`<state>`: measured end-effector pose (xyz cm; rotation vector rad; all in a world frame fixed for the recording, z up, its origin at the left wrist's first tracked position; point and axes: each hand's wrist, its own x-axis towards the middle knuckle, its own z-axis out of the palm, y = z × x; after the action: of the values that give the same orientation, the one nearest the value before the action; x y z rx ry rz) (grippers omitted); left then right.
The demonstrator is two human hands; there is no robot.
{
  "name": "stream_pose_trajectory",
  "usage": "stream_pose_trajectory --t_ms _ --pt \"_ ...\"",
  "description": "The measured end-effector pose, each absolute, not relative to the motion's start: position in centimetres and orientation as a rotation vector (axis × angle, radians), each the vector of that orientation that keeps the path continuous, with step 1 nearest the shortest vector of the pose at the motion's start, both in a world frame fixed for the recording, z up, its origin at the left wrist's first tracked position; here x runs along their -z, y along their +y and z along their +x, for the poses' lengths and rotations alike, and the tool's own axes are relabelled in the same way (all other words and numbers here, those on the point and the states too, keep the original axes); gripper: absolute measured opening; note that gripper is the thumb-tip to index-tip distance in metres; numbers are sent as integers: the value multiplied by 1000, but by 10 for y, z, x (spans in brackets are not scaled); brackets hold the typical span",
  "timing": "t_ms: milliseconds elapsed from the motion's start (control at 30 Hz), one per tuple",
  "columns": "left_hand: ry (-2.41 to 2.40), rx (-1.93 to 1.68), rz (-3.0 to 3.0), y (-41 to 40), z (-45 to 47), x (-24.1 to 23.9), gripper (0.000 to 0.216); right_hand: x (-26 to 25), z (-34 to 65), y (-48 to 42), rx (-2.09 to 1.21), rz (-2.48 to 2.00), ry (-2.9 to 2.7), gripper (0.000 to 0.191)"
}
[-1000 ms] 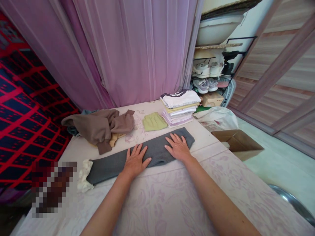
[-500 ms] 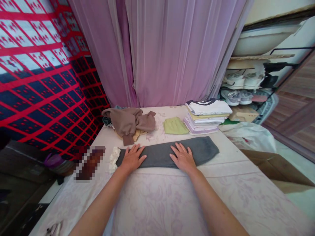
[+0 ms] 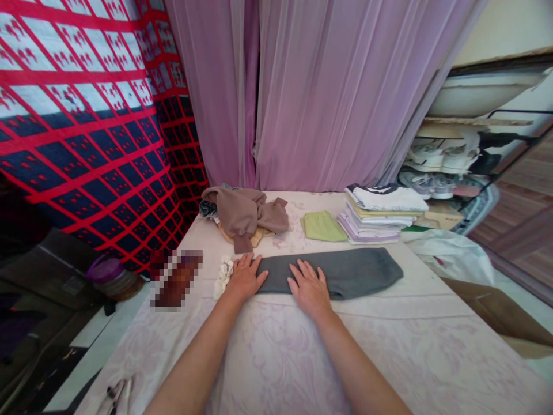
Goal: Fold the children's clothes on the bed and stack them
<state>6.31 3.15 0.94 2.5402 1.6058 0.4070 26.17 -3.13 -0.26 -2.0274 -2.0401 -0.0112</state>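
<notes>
A pair of dark grey pants, folded lengthwise, lies flat across the bed. Its left end has a cream ruffled waistband. My left hand rests on the pants beside that ruffle, fingers spread and palm down. Lying flat near the middle of the cloth is my right hand, its fingers stretched out. Neither hand grips anything. Behind the pants sit a crumpled brown garment on a heap, a folded light green garment and a stack of folded clothes.
Purple curtains hang behind the bed, and a red-and-navy patterned cloth hangs at left. On the right stand a shoe rack, a white plastic bag and a cardboard box. A purple-lidded container is on the floor.
My right hand has slid left along the grey pants, closer to my left hand. The view has turned slightly left, so everything appears further right.
</notes>
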Motion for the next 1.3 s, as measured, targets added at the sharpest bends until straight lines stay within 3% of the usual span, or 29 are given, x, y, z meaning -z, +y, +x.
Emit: stream_pose_trajectory --t_ms 167,233,367,467,600,900,1133,1300 --pt "1357 -650 2634 13 57 -12 39 11 265 -33 75 -2003 -2004 41" --pt "1328 -901 2628 9 46 -18 38 11 266 -33 98 -1992 -1986 40" --pt "1900 -1274 2306 17 -3 -28 38 14 265 -33 131 -1970 -1964 39" --pt "2470 -951 1909 24 -47 -26 54 15 265 -32 135 -1962 -1955 38" --pt "2600 -370 1601 24 -79 -19 68 16 266 -32 140 -1953 -1953 38" --pt "2583 -222 1545 25 -85 -27 73 21 271 -30 139 -1930 -1976 38" --pt "2509 -610 1552 31 -93 -22 76 24 272 -30 149 -1924 -1976 38" --pt "1709 -1205 927 32 -96 -35 63 21 268 -31 177 -1917 -1948 37"
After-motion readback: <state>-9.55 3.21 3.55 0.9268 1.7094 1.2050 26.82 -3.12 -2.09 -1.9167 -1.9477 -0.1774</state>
